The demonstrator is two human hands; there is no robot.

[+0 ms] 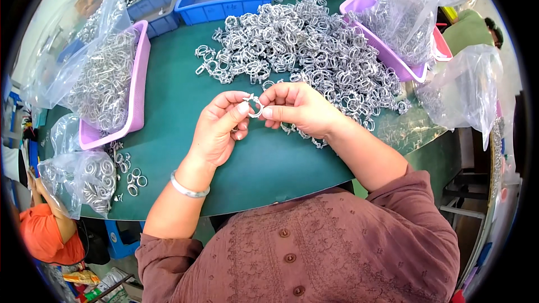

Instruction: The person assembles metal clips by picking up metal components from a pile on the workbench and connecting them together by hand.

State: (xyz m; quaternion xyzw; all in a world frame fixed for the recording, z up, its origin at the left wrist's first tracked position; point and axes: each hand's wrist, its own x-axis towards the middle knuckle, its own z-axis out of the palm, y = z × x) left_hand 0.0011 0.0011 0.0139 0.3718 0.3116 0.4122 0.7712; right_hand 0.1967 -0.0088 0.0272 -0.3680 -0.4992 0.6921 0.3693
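Observation:
Between my two hands, above the green table, I hold a small silver metal ring (255,108) with a little fitting on its upper side. The thumb and fingers of my left hand (223,120) pinch its left edge. My right hand (300,109) grips the right edge the same way, its fingertips partly hiding the ring. Just beyond my hands spreads a big heap of similar silver rings (303,44), and its near edge runs under my right hand.
Pink baskets with bagged metal parts stand left (140,78) and right (387,56). A blue tray (224,14) sits at the back. Nearer on the left lie a clear bag of spiral parts (98,182) and loose rings (133,182). Other people are around the table.

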